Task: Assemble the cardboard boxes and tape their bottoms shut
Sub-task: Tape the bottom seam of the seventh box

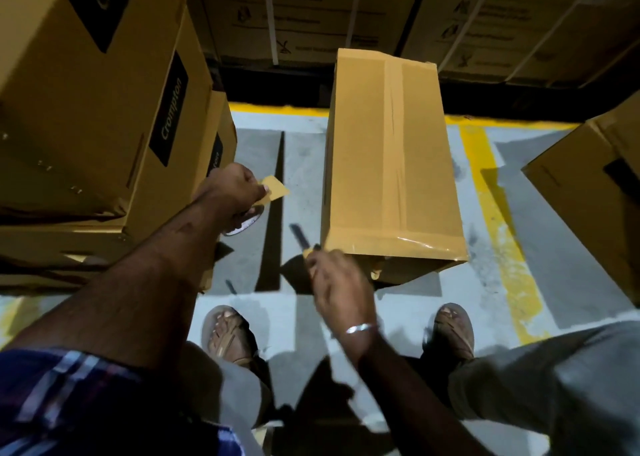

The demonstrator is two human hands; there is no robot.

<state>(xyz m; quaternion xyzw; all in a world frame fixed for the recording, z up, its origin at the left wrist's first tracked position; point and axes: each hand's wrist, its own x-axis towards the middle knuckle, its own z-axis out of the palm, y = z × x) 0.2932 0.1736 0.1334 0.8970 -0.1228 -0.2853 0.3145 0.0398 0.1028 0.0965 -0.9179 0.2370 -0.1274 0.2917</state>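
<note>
The cardboard box point(391, 164) is standing on the grey floor point(408, 313) ahead of the person's feet, its taped face turned up. One strip of tape is running down the length of that face and a second strip is crossing the near end, two strips in all.

The right hand point(337, 282) is hovering just at the near left corner of the box, wrist bent down, a bracelet point(360, 327) sitting on it. Its grip is closing round the yellow handle of a cutter point(302, 240), whose dark blade is pointing up and to the left, away from the box.

The left hand point(233, 192) is reaching forward on a straight arm, well apart from the box, to its left. Its grip is holding a roll of tape point(246, 221) (mostly hidden under the fist), and a loose tan tape end point(275, 187) is sticking out past the thumb.

Between the two hands a strip of bare floor is lying open, and more floor is showing to the right of the box up to a yellow line point(498, 220).

A stack of printed cartons point(93, 109) is crowding the left side, at least three of them, its edge close beside the left forearm. One more carton point(595, 192) is cutting in at the right edge. A row of cartons point(346, 15) is closing off the far side. Two sandalled feet are showing, the left sandal point(228, 332) and the right sandal point(453, 327).
</note>
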